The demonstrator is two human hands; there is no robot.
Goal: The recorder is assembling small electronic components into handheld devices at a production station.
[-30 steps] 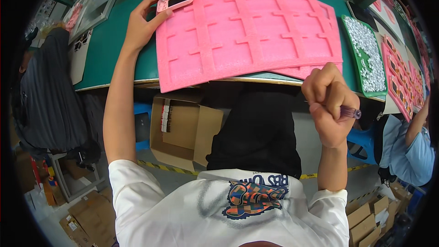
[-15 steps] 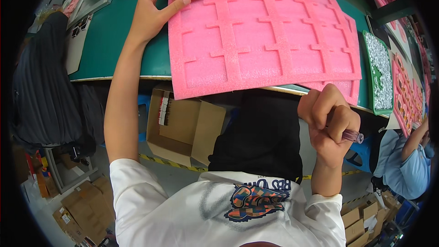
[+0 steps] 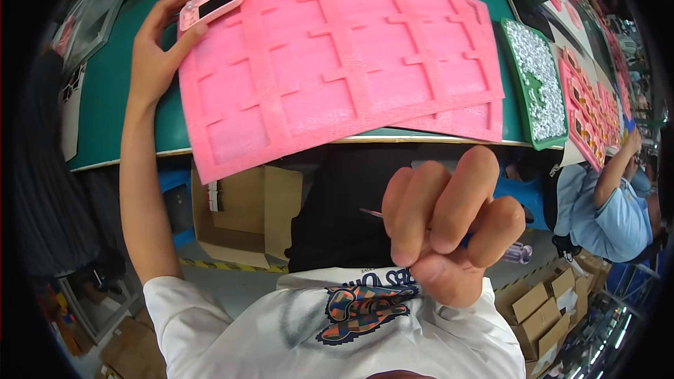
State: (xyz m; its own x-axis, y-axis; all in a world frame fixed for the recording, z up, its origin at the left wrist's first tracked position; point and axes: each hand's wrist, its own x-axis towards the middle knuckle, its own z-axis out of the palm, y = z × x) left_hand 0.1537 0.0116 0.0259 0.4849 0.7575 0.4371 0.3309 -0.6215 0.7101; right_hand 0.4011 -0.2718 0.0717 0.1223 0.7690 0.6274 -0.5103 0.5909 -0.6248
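Note:
Up at the far left of the foam, my left hand (image 3: 156,56) grips a small pink plastic device housing (image 3: 213,7) with a dark rectangular panel in it. The housing is at the upper left corner of a pink foam tray (image 3: 295,116) that has rectangular pockets. My right hand (image 3: 453,228) is raised in front of my body, closed round a screwdriver (image 3: 518,253). Its clear purplish handle shows past the fingers, and a thin metal shaft pokes out on the other side. The fingers hide the middle of the tool.
A second pink foam tray (image 3: 484,123) lies partly beneath the first on the green table (image 3: 105,123). To the right, a green tray (image 3: 537,137) holds many small silvery pieces, beside pink trays of parts (image 3: 586,123). An open cardboard box (image 3: 284,203) stands below the table; a person in blue (image 3: 611,221) sits at right.
My right hand has come nearer, turned over, and now shows the screwdriver's shaft. The whole view has shifted, with the table things lying further left. My left hand keeps the housing.

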